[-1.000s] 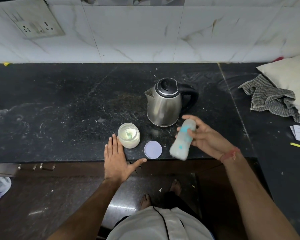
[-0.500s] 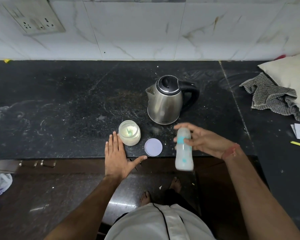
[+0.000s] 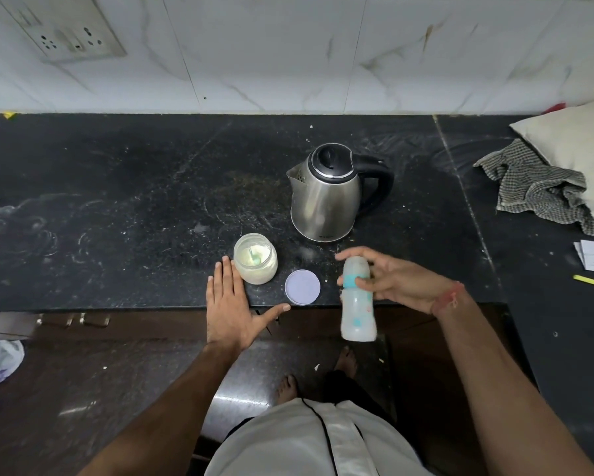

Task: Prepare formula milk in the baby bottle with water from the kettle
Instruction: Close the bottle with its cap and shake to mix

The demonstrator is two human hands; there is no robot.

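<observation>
- Right hand [image 3: 397,278] grips the bottle [image 3: 357,300] at its teal collar, held over the counter [image 3: 117,201] edge, base towards the person.
- Left hand [image 3: 228,304] lies flat and spread on the counter edge, holding nothing, fingers just beside the open jar [image 3: 255,258] of powder.
- A round lid [image 3: 302,287] lies between jar and bottle.
- The kettle [image 3: 326,194] stands behind, lid shut.
- A checked cloth [image 3: 539,190] lies far right.
</observation>
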